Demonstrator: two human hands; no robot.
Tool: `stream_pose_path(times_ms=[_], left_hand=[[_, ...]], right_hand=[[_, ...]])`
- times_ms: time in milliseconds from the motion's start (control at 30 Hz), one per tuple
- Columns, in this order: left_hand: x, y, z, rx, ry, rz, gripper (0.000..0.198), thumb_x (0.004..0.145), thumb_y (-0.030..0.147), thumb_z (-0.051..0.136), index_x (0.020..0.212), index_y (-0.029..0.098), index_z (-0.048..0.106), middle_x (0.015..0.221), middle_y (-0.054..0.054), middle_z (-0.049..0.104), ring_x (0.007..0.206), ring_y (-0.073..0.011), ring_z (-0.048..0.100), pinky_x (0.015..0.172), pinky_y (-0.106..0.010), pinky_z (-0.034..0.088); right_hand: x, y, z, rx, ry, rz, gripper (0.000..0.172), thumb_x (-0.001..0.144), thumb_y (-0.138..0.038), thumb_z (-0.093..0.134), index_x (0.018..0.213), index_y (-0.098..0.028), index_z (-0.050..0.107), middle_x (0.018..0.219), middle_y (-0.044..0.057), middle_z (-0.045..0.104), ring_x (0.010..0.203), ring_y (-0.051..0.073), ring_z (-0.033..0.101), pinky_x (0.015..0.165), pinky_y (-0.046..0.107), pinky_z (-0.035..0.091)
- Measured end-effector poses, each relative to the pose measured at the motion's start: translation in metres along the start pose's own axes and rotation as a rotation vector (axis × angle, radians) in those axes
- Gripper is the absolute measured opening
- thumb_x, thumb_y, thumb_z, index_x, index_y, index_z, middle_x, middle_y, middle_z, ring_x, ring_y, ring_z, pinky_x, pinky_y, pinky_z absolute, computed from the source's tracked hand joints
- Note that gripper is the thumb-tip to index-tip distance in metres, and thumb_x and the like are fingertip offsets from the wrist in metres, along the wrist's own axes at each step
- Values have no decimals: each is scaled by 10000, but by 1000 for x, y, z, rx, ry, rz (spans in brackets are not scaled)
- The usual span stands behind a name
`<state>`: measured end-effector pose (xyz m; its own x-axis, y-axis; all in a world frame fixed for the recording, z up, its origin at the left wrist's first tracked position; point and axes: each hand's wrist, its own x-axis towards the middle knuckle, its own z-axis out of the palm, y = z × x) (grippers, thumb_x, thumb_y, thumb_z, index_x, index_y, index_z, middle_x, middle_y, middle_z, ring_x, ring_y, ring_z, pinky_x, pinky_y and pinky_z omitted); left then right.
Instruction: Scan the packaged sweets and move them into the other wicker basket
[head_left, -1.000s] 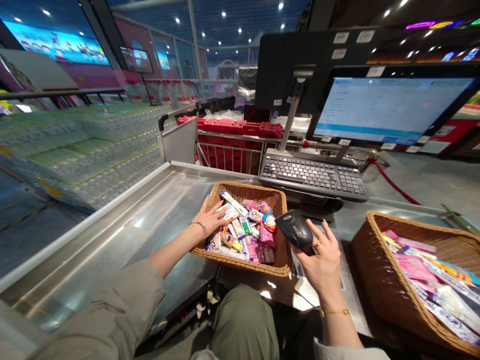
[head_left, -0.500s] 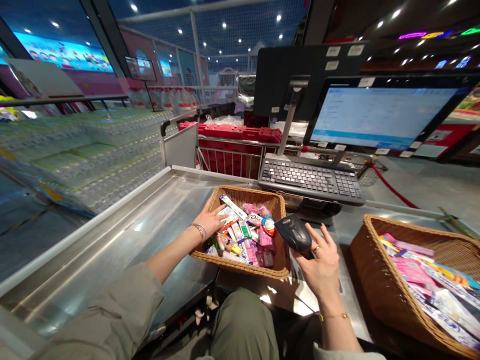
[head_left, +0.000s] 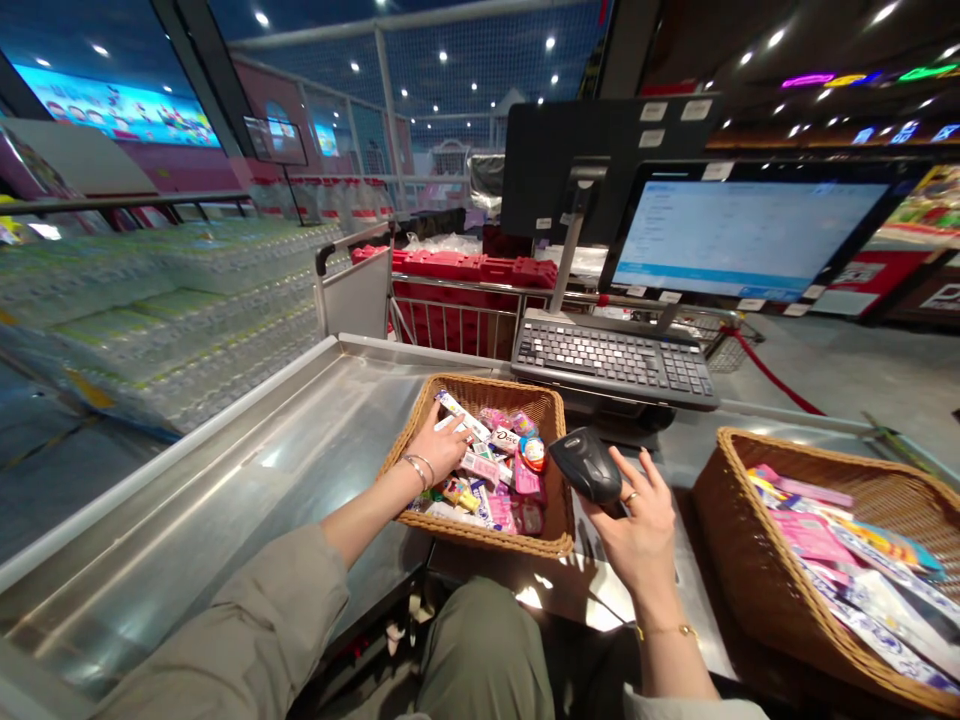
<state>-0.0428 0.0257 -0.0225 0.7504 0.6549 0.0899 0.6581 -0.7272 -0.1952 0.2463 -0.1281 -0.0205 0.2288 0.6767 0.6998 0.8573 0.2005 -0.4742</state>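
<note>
My left hand (head_left: pixel 442 447) reaches into a wicker basket (head_left: pixel 480 535) full of small sweet packets (head_left: pixel 504 470), its fingers closed round a pink and white packet (head_left: pixel 478 463) among them. My right hand (head_left: pixel 637 520) holds a black barcode scanner (head_left: pixel 587 465) just right of that basket, fingers partly spread behind it.
A second wicker basket (head_left: pixel 739 560) with pink and blue packets stands at the right. Behind are a keyboard (head_left: pixel 611 358), a lit till screen (head_left: pixel 742 240) and a red shopping trolley (head_left: pixel 465 290). A steel counter (head_left: pixel 247 480) runs left, with stacked water bottles (head_left: pixel 150 310) beyond.
My left hand has slid further right into the basket and its fingers have closed on a packet. The scanner hand has barely moved.
</note>
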Motion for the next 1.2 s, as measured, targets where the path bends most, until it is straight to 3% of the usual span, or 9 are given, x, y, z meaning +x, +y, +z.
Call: stream_pose_path(times_ms=[300, 600, 833, 1000, 1200], left_hand=[[-15, -13, -5, -14, -110, -82, 589, 763, 337, 758, 1316, 390, 563, 1503, -66, 472, 1463, -347, 272, 1110, -737, -71], [-19, -15, 0, -2, -230, -69, 746, 677, 436, 828, 1357, 389, 525, 1551, -99, 391, 1471, -383, 230, 1064, -770, -91], [-18, -16, 5, -4, -254, -29, 769, 589, 322, 883, 1295, 325, 578, 1534, -115, 419, 1467, -383, 239, 1075, -760, -83], [-16, -11, 6, -10, -264, 18, 587, 597, 258, 871, 1140, 293, 651, 1515, -82, 454, 1463, -356, 269, 1113, -720, -67], [-21, -9, 5, -69, -249, -38, 526, 649, 324, 848, 1129, 255, 642, 1498, -102, 476, 1465, -341, 270, 1113, -716, -77]], right_hand=[[-1, 4, -2, 11, 12, -22, 208, 794, -399, 679, 892, -219, 712, 1255, 97, 667, 1356, 348, 438, 1043, 602, 421], [-2, 4, -6, 7, 1, -5, 201, 800, -380, 662, 921, -227, 712, 1266, 90, 661, 1369, 347, 421, 1063, 610, 395], [-1, 2, -8, 13, 0, 7, 209, 809, -402, 652, 897, -224, 714, 1260, 96, 664, 1366, 353, 426, 1056, 614, 398], [-1, 2, -10, 12, 1, -3, 216, 812, -414, 655, 886, -220, 716, 1258, 101, 665, 1362, 359, 430, 1053, 616, 401], [-3, 3, -12, 13, 5, -7, 234, 819, -432, 653, 904, -222, 714, 1254, 104, 666, 1358, 361, 434, 1047, 615, 407]])
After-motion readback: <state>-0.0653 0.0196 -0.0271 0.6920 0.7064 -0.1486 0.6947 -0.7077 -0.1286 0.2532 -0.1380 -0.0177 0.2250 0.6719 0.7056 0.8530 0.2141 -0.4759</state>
